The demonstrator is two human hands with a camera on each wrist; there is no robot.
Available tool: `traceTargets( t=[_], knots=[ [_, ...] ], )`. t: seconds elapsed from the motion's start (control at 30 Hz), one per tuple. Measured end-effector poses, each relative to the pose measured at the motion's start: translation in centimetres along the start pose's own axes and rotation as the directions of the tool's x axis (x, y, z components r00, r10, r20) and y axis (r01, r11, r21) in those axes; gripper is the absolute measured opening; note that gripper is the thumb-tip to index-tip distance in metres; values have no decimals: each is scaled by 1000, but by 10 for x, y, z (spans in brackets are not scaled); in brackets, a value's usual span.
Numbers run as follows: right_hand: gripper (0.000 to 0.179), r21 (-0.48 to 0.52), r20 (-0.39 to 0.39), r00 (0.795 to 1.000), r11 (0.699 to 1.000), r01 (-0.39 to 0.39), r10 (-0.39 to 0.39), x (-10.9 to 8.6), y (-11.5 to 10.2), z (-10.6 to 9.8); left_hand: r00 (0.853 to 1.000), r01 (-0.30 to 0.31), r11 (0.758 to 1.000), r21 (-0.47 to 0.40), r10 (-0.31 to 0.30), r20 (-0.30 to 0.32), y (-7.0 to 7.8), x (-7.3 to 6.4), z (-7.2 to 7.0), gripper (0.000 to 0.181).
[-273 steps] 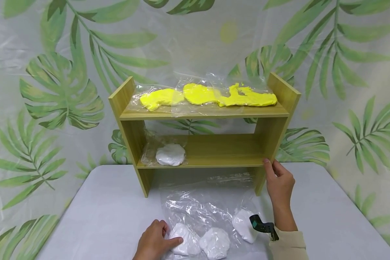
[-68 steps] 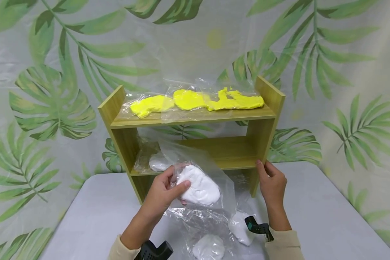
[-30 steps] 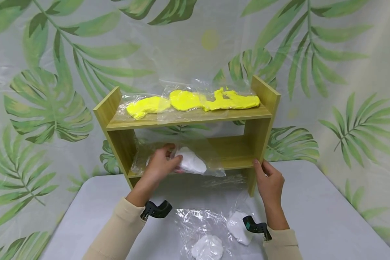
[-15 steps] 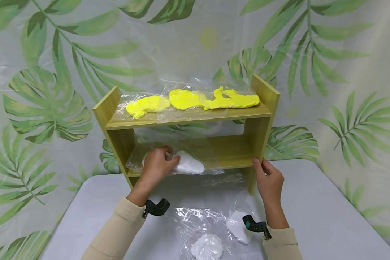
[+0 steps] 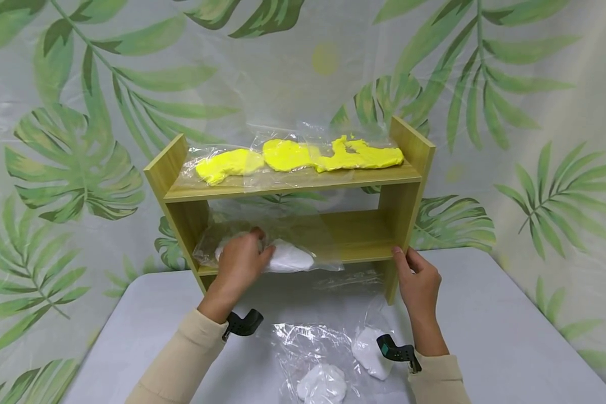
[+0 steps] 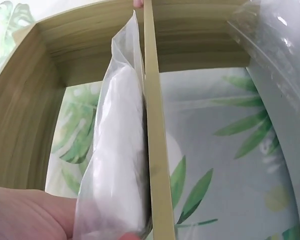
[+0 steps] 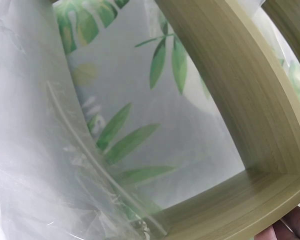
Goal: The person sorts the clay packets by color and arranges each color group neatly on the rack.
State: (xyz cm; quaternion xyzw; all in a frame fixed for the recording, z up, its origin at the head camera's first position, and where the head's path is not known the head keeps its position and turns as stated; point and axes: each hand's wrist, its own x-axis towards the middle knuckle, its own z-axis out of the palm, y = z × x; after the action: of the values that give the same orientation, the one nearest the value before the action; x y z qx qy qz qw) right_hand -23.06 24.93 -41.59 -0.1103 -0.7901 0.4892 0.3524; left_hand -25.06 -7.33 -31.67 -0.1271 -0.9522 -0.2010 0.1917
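On the middle board of a small wooden shelf (image 5: 403,221), my left hand (image 5: 238,264) holds a clear plastic bag of white clay-like material (image 5: 291,257), its fingers partly hidden. The left wrist view shows this white bag (image 6: 117,150) lying along the board, with part of the hand (image 6: 30,215) at the lower left. Another white bag sits at the board's left end, mostly covered by the left hand. My right hand (image 5: 418,278) grips the front edge of the shelf's right side panel; its fingertips (image 7: 295,222) show beside the wood in the right wrist view.
Clear bags of yellow clay-like material (image 5: 288,155) line the top board. On the white table (image 5: 490,314), in front of the shelf, lie two more bagged white lumps, a nearer one (image 5: 323,384) and one farther right (image 5: 370,353). A leaf-patterned cloth (image 5: 303,67) hangs behind.
The left hand has lifted a white bag from the table onto the middle board, then slid it slightly left. The right hand keeps its grip on the side panel.
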Motion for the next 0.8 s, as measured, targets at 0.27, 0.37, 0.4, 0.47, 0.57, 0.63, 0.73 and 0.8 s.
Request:
traceTargets(
  t=[0.27,0.37,0.4,0.47,0.57,0.63,0.73,0.8],
  knots=[
    [42,4,5,1000,1000,-11,11,0,0,0,996,-64,995,70,69,-64,2,6,-1,20],
    [41,6,6,1000,1000,-12,12,0,-1,0,995,-69,994,84,75,-67,2,10,-1,18],
    [41,6,6,1000,1000,-13,13,-1,-1,0,995,-69,994,83,74,-64,2,11,0,17],
    [42,7,9,1000,1000,-15,15,-1,0,0,995,-70,994,82,76,-67,2,12,1,17],
    [42,10,13,1000,1000,-21,21,-1,0,0,992,-81,993,89,89,-88,1,14,2,18],
    [43,11,13,1000,1000,-23,22,-1,0,0,988,-88,990,106,100,-115,1,14,4,21],
    [42,10,6,1000,1000,-19,19,-1,-1,0,983,-84,988,132,104,-152,0,14,6,25],
    [40,8,0,1000,1000,-14,14,-1,-1,0,979,-79,986,148,105,-174,-1,14,8,29]
  ],
)
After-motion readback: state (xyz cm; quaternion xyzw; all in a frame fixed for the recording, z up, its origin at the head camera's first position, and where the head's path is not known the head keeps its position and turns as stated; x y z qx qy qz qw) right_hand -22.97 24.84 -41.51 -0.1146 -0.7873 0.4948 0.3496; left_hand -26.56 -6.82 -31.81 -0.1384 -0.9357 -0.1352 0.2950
